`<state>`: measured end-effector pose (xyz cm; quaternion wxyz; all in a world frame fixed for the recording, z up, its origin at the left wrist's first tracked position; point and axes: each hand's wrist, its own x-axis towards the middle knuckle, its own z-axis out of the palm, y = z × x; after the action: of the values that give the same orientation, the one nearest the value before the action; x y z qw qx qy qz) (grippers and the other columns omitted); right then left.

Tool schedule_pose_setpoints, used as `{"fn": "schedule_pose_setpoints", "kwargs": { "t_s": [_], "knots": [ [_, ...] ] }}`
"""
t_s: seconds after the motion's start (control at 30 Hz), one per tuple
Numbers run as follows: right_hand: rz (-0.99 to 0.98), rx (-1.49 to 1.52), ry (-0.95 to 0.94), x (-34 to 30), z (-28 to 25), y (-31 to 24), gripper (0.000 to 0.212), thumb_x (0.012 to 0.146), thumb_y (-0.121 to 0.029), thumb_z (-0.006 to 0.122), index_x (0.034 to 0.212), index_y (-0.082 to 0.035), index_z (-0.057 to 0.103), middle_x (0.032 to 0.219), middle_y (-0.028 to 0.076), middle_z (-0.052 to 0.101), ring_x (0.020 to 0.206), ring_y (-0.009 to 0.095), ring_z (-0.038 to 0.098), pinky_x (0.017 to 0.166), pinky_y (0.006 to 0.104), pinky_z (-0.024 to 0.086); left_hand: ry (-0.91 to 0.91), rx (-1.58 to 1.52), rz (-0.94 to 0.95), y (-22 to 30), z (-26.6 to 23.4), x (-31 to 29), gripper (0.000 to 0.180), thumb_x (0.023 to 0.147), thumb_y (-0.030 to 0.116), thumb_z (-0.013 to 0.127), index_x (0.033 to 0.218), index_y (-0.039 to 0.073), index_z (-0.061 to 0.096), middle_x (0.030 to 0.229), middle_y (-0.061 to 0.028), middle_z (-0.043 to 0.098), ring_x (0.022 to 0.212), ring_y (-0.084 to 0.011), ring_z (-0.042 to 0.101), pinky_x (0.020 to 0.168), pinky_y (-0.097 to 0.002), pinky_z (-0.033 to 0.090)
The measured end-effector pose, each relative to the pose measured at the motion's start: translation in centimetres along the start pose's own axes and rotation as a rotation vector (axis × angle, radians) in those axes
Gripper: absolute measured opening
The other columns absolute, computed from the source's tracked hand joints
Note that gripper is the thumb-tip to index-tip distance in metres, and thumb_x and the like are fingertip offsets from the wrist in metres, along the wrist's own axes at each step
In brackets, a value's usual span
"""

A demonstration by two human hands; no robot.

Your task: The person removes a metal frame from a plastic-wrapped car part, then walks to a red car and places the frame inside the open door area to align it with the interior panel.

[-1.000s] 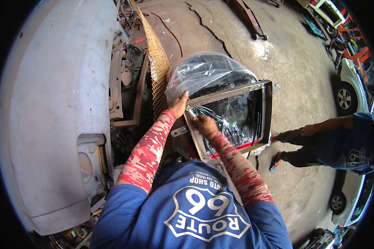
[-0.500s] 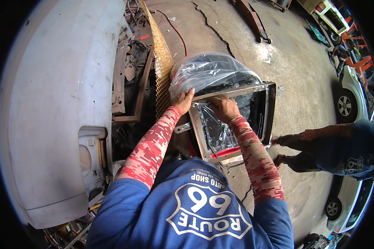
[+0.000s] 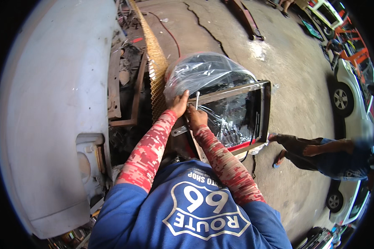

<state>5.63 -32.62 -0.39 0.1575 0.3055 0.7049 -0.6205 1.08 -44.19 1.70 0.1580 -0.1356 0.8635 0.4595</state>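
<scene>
A rectangular metal frame [image 3: 237,92] stands over a seat-like bulky thing wrapped in clear plastic [image 3: 207,70]. My left hand [image 3: 179,104] is closed round the frame's near-left corner, fingers pointing forward. Right beside it, my right hand [image 3: 196,118] is closed on a slim silver wrench [image 3: 197,99], whose end sticks up past the frame's bar. The wrench's lower end and whatever it meets are hidden by my fingers. Below my left hand a small metal bracket with a hole [image 3: 179,131] juts out at the frame's side. Through the frame I see crumpled plastic, dark cables and a red strip.
At my left lies a large pale grey vehicle panel [image 3: 58,103]. A yellow expanded-metal strip [image 3: 157,79] and rusty parts [image 3: 126,79] stand close beyond my left arm. A person in a blue shirt [image 3: 340,157] stands at right, near white vehicles [image 3: 345,93]. Cracked concrete [image 3: 295,103] lies between.
My right hand has moved left, from inside the frame to its corner beside my left hand, and the wrench now shows. My left hand stays at the corner. The person at right has shifted slightly.
</scene>
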Motion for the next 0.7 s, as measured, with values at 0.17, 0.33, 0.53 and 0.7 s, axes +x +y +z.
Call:
{"fn": "schedule_pose_setpoints", "kwargs": {
  "t_s": [0.17, 0.33, 0.53, 0.7],
  "knots": [
    [-0.016, -0.272, 0.173, -0.6, 0.5, -2.7, 0.053, 0.074, -0.047, 0.064, 0.092, 0.002, 0.072, 0.095, 0.03, 0.067, 0.097, 0.042, 0.066, 0.088, 0.0443, 0.051, 0.017, -0.092, 0.012, -0.3, 0.7, 0.1, 0.095, 0.092, 0.073, 0.025, 0.125, -0.011, 0.055, 0.131, -0.034, 0.052, 0.128, -0.044, 0.046, 0.105, -0.0435, 0.036],
    [0.043, -0.291, 0.142, -1.8, 0.3, -5.0, 0.051, 0.074, -0.045, 0.066, 0.095, 0.001, 0.073, 0.094, 0.029, 0.067, 0.095, 0.041, 0.067, 0.086, 0.0435, 0.051, -0.069, -0.177, 0.089, -0.3, 0.2, 0.3, 0.093, 0.093, 0.071, 0.029, 0.123, -0.012, 0.055, 0.127, -0.0336, 0.055, 0.124, -0.0422, 0.05, 0.103, -0.0423, 0.038],
    [-0.134, -0.397, 0.027, -1.8, -1.1, -4.9, 0.047, 0.076, -0.042, 0.063, 0.097, -0.001, 0.072, 0.091, 0.03, 0.067, 0.092, 0.042, 0.067, 0.085, 0.0437, 0.052, -0.045, -0.102, 0.072, -0.4, 0.6, 0.3, 0.096, 0.092, 0.074, 0.024, 0.121, -0.012, 0.057, 0.125, -0.0323, 0.057, 0.122, -0.042, 0.052, 0.102, -0.0434, 0.038],
    [-0.319, -0.495, -0.115, -2.1, -5.7, -1.9, 0.05, 0.088, -0.048, 0.046, 0.106, -0.006, 0.067, 0.1, 0.025, 0.068, 0.098, 0.041, 0.064, 0.088, 0.0476, 0.048, -0.146, -0.148, 0.059, -0.3, -0.1, 0.0, 0.095, 0.092, 0.073, 0.028, 0.135, -0.01, 0.046, 0.142, -0.0293, 0.043, 0.136, -0.0365, 0.039, 0.112, -0.0387, 0.03]
  ]
}}
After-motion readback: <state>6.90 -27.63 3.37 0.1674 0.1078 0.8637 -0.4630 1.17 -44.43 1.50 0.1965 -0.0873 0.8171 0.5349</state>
